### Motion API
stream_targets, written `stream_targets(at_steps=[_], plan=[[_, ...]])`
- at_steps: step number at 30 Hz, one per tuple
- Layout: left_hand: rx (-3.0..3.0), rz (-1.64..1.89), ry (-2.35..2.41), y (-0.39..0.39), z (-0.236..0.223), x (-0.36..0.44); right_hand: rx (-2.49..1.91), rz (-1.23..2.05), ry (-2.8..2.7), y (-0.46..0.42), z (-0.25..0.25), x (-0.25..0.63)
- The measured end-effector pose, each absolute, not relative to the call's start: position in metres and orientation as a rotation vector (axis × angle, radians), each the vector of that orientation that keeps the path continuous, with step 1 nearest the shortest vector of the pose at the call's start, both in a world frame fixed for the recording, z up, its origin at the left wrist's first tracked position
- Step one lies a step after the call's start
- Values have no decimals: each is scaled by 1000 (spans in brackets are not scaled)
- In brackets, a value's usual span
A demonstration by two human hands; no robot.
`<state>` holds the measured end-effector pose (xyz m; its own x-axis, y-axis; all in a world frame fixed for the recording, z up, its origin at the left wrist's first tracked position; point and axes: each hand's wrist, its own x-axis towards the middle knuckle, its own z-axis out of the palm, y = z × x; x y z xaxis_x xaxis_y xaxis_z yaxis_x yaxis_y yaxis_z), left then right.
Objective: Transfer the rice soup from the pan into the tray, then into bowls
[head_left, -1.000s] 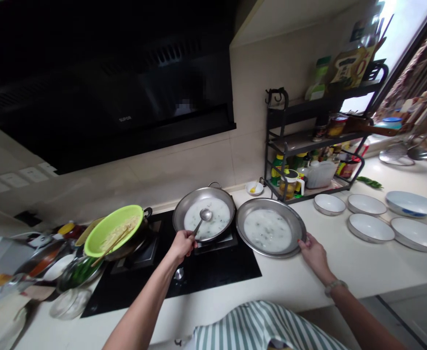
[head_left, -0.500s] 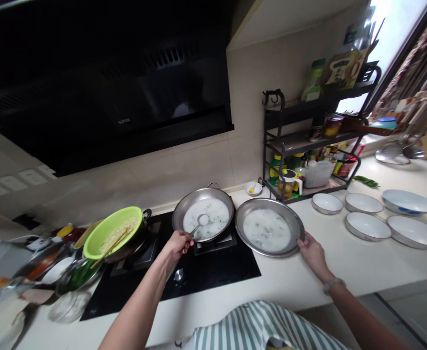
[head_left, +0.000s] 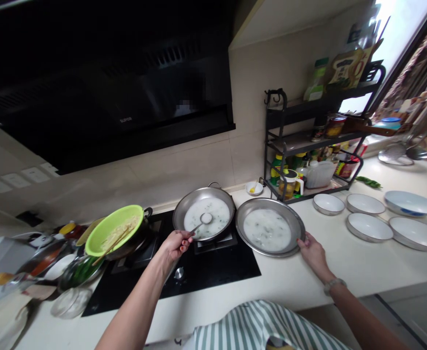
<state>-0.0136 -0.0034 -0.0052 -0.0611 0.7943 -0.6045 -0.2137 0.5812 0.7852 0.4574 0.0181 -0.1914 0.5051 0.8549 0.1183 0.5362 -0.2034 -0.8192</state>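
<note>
My left hand is closed round the handle of a metal ladle. The ladle's bowl, filled with white liquid, is over the soup in a steel wok on the right burner. That white soup has green flecks in it. My right hand grips the right rim of a wide steel basin, pinched between thumb and fingers. The basin rests at the right edge of the cooktop, beside the wok, and holds similar white soup with darker green bits.
A green plastic colander with noodles and chopsticks sits on a pan at the left. Several white bowls stand on the counter to the right. Behind is a black spice rack. A dark range hood hangs above.
The ladle's bowl has shifted slightly right and up over the wok, with my left hand barely moving. My right hand stays on the basin's rim.
</note>
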Motion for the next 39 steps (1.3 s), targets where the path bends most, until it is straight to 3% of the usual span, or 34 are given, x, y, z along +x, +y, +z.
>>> stream_targets(at_steps=[28,39], plan=[[656,826,1240,-14,36,49,-1907,470,-1136,20,-198,458],[1134,509,1434,-10,-28,121,-1887,452,-1131,19,-197,458]])
